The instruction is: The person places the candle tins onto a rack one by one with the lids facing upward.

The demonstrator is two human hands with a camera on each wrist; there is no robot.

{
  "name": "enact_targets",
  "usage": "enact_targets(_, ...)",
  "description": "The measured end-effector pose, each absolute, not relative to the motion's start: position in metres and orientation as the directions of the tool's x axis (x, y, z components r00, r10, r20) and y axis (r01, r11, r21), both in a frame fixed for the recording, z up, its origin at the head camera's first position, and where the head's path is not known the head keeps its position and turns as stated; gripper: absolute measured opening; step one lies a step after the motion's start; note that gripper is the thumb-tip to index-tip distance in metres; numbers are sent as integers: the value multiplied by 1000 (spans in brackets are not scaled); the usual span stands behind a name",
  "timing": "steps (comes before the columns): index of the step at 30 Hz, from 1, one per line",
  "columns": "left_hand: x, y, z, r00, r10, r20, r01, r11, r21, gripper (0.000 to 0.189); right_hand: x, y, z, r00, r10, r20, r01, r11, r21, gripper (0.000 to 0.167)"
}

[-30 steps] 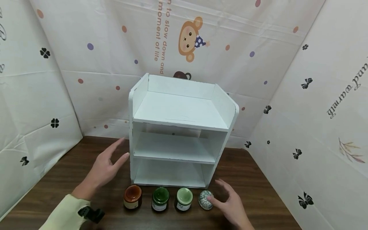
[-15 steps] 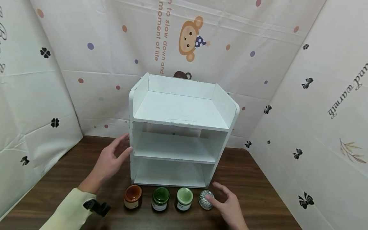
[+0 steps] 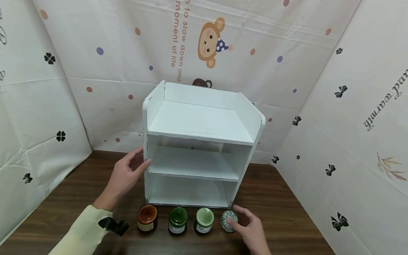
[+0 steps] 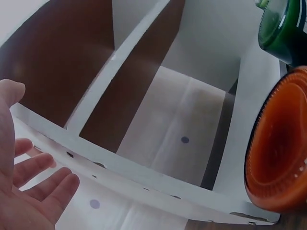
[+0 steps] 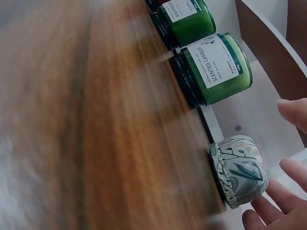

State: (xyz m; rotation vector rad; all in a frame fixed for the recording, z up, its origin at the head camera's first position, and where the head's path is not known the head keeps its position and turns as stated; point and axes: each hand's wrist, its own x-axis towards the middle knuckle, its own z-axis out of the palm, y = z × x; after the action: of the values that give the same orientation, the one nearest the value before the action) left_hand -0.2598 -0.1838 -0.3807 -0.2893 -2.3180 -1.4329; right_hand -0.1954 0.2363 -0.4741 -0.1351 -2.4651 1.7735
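Note:
My left hand (image 3: 122, 177) is at the left side panel of a white wooden shelf unit (image 3: 200, 120), thumb overlapping the panel's front edge. In the left wrist view its fingers (image 4: 53, 184) spread loosely along the panel's outer side. Beside a small leaf-patterned candle tin (image 3: 225, 221), my right hand (image 3: 253, 230) is spread, thumb in front of it in the head view. The right wrist view shows the tin (image 5: 242, 167) on the table, with relaxed fingers (image 5: 283, 194) close by its top and not curled round it.
Left of the tin stand a light green jar (image 3: 204, 216) labelled scented candles, a dark green jar (image 3: 178, 216) and an orange-brown jar (image 3: 147, 214). They line the dark wooden table (image 3: 287, 212) before the shelf. Printed cloth (image 3: 111, 71) hangs behind and on both sides.
My left hand has moved right and closer to the shelf's side panel, its thumb now over the front edge. The right hand has shifted slightly left at the tin. The jars have stayed put.

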Motion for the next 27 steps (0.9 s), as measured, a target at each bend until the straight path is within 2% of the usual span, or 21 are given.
enact_targets(14, -264, -187, -373, -931, -38, 363, 310, 441, 842, 66, -199, 235, -478, -991, 128, 48, -2, 338, -941, 58)
enact_targets(27, -266, -186, -372, -928, -31, 372, 323, 433, 842, 64, -203, 237, -479, -995, 97, 31, 10, 396, -918, 61)
